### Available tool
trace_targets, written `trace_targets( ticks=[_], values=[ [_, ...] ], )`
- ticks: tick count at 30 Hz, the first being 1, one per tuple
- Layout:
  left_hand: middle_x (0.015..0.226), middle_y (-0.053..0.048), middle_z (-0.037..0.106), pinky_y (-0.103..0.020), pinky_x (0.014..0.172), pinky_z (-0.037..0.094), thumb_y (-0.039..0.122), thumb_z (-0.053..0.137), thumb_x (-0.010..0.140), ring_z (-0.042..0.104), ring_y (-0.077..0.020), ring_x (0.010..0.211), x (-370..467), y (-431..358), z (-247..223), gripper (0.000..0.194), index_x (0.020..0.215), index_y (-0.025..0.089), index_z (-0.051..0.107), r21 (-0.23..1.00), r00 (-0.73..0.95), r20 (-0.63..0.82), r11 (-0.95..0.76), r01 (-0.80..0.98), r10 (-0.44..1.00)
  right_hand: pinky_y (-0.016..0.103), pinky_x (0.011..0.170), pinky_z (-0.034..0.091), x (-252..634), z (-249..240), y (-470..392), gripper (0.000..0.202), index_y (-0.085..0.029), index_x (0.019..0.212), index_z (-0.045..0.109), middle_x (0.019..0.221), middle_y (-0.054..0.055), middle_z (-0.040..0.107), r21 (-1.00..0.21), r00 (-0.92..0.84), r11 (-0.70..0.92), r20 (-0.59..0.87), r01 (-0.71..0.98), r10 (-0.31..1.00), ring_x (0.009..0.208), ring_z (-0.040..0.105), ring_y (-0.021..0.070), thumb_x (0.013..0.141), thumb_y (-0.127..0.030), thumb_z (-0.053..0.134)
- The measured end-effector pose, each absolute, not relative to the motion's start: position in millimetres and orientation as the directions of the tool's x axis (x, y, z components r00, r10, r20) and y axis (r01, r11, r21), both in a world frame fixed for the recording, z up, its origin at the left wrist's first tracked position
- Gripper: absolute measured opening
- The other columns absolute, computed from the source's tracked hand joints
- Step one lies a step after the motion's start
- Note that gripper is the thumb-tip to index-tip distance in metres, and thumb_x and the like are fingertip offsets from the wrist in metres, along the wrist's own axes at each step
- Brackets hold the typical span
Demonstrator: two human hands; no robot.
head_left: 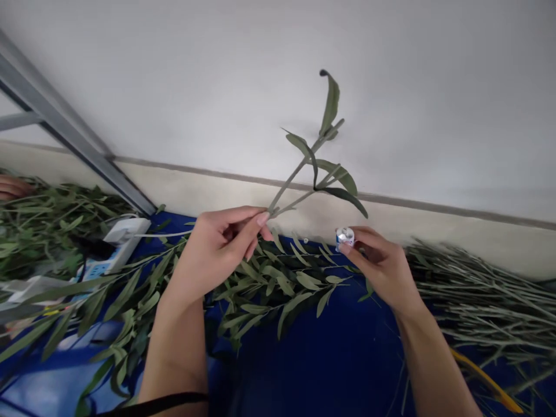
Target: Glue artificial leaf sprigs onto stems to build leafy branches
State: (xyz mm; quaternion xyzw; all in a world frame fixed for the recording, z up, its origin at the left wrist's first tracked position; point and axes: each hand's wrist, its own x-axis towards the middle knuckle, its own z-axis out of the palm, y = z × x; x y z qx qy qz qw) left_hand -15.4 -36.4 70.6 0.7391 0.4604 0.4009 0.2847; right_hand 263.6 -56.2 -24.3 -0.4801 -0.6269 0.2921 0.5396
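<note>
My left hand (pixel 223 246) is closed in a pinch round the lower end of a forked green leafy sprig (pixel 292 178). The sprig slants up to the right in front of the white wall, with several long leaves on its grey-green stems. To the right, my right hand (pixel 376 260) is closed on a small silver tube (pixel 345 236) with some blue on it, perhaps a glue tube; its lower part is hidden by the fingers. A gap separates the tube from the sprig. Leafy branches (pixel 278 284) lie below and between both hands.
Bare grey-green stems (pixel 478 301) are heaped at the right, beside an orange strip-like thing (pixel 486 379). At left are a white power strip (pixel 128 237), a metal frame post (pixel 82 133), and another person's hand (pixel 13 187) by a leafy pile (pixel 65 226). The tabletop (pixel 313 359) is blue.
</note>
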Motion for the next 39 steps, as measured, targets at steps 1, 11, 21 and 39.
trace_targets(
  ticks=[1,11,21,39],
  values=[
    [0.054,0.002,0.054,-0.020,0.046,0.037,0.033,0.061,0.102,0.046,-0.0075,0.047,-19,-36,71,0.029,0.081,0.017,0.073,0.787,0.239,0.340,-0.414,0.456,0.909,0.036,0.079,0.057,257,-28,-50,0.017,-0.023,0.102,0.081,0.108,0.008,0.077,-0.893,0.088,0.353,0.390,0.281,0.917,0.091,0.070,0.0226,0.088,-0.033,0.079],
    [0.057,0.002,0.058,-0.020,0.049,0.040,0.029,0.059,0.103,0.048,-0.0072,0.047,-41,-39,74,0.029,0.080,0.017,0.072,0.809,0.212,0.366,-0.422,0.408,0.906,0.043,0.088,0.062,188,-70,8,0.025,-0.016,0.095,0.080,0.097,0.012,0.081,-0.896,0.288,0.207,0.333,0.393,0.898,0.087,0.079,0.0295,0.080,-0.036,0.081],
    [0.056,0.001,0.056,-0.019,0.045,0.037,0.032,0.059,0.102,0.047,-0.0086,0.048,-56,-42,78,0.032,0.077,0.017,0.071,0.813,0.260,0.306,-0.393,0.429,0.916,0.041,0.082,0.064,178,-100,17,0.032,-0.019,0.093,0.067,0.087,0.009,0.079,-0.907,0.327,0.151,0.291,0.392,0.899,0.083,0.079,0.0266,0.077,-0.042,0.083],
    [0.059,0.001,0.060,-0.017,0.045,0.036,0.035,0.059,0.102,0.048,-0.0065,0.047,-77,-45,80,0.034,0.076,0.017,0.073,0.779,0.276,0.268,-0.376,0.502,0.923,0.037,0.070,0.052,190,-83,1,0.040,-0.025,0.075,0.055,0.078,0.004,0.075,-0.789,0.314,0.084,0.337,0.609,0.888,0.071,0.075,0.0269,0.074,-0.052,0.084]
  ],
)
